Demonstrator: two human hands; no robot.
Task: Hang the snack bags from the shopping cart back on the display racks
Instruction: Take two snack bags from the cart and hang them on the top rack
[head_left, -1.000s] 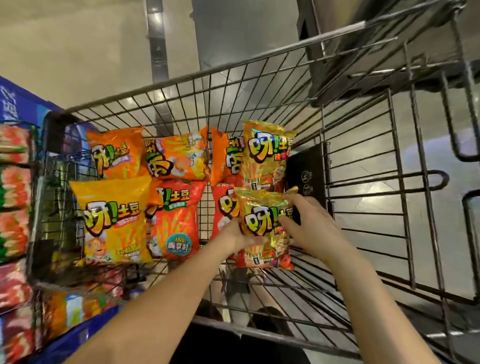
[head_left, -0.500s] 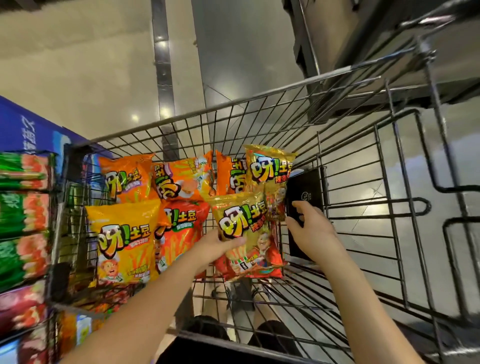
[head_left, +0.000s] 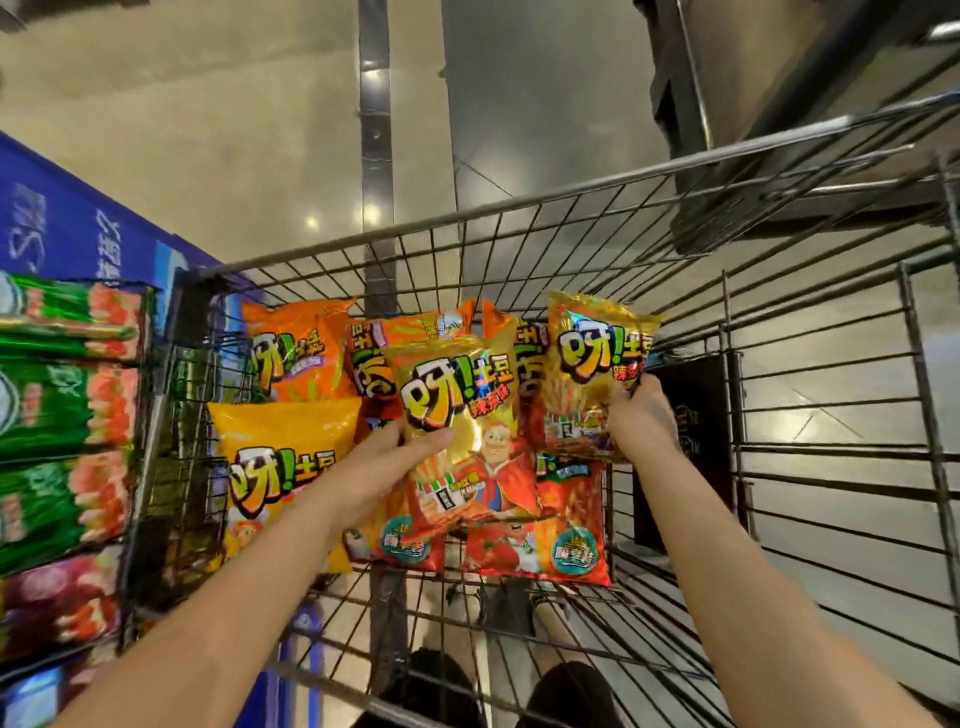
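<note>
Inside the shopping cart one gold snack bag is held by the left hand, a second bag by the right hand — both are best lifted with top edges kept flat.

One shopping cart carries two gold bags, three orange bags, two red bags and one yellow bag, eight in all. One black box stands inside too.
</note>
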